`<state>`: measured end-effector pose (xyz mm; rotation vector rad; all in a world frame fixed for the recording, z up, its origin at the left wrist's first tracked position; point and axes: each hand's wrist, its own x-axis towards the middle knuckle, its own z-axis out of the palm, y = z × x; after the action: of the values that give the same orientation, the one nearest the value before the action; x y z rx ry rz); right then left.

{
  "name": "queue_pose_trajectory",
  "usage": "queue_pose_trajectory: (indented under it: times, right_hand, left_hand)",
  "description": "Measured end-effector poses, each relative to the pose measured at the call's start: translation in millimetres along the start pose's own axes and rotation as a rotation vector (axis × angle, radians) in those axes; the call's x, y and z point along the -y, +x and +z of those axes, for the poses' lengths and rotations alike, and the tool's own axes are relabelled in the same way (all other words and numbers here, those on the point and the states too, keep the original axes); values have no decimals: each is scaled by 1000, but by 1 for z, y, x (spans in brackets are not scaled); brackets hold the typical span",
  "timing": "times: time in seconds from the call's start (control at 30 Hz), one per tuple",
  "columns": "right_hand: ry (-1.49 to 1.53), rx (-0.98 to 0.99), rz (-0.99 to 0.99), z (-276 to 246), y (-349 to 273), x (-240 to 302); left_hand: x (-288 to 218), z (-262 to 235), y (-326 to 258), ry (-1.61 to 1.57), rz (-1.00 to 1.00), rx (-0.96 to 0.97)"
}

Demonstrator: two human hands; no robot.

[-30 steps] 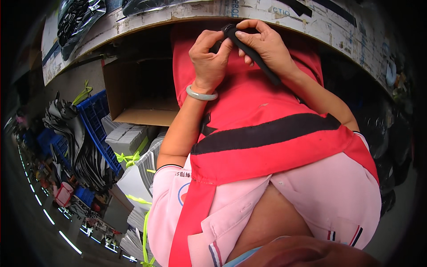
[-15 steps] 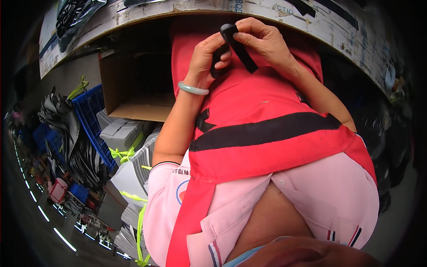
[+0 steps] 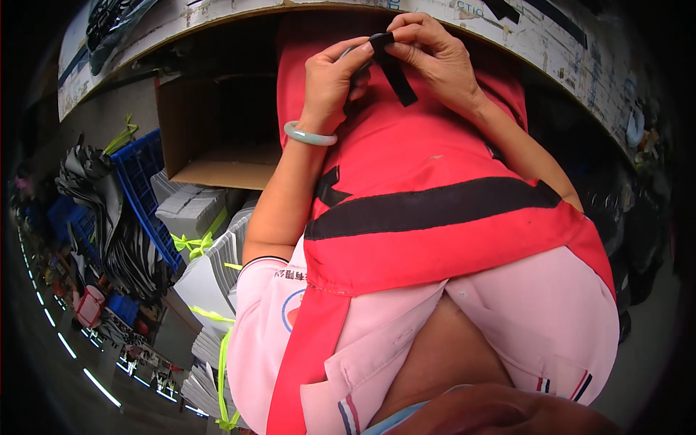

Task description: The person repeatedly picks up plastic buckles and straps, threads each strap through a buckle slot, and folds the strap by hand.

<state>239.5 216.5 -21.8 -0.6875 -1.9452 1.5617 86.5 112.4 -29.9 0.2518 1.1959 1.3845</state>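
Observation:
Both hands meet above the red apron (image 3: 435, 130), near the table edge, at a black strap (image 3: 397, 81) with a loose end hanging down. My left hand (image 3: 326, 83) is closed on the strap's upper part, thumb on top, and has a dark rounded piece at its fingertips. What lies inside its curled fingers is mostly hidden. A pale green bangle (image 3: 310, 135) circles my left wrist. Thumb and fingers of my right hand (image 3: 438, 61) pinch the strap at its top fold, close to the left fingertips.
The worn table (image 3: 500, 32) runs across the far side, with black strips (image 3: 554, 22) and a plastic bag of black pieces (image 3: 112, 29) on it. An open cardboard box (image 3: 225, 170) is at left, by a blue crate (image 3: 145, 196) and tied grey stacks (image 3: 192, 210).
Both hands have moved slightly up with the strap. The dark rounded end above the fingertips now shows less, and the strap's loose end hangs a little higher.

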Motion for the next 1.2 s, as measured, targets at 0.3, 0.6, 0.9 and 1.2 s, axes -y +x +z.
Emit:
queue_pose_trajectory:
  times: [0.3, 0.6, 0.9, 1.2]
  right_hand:
    - [-73, 137, 494, -13, -3, 33]
    - [192, 57, 539, 1, -2, 15]
    - [208, 168, 552, -4, -9, 22]
    - [356, 296, 548, -19, -1, 29]
  left_hand:
    - [1, 9, -3, 68, 205, -142]
    - [7, 8, -6, 153, 333, -65]
    - [4, 4, -14, 156, 270, -40]
    - [-6, 2, -27, 394, 609, 118]
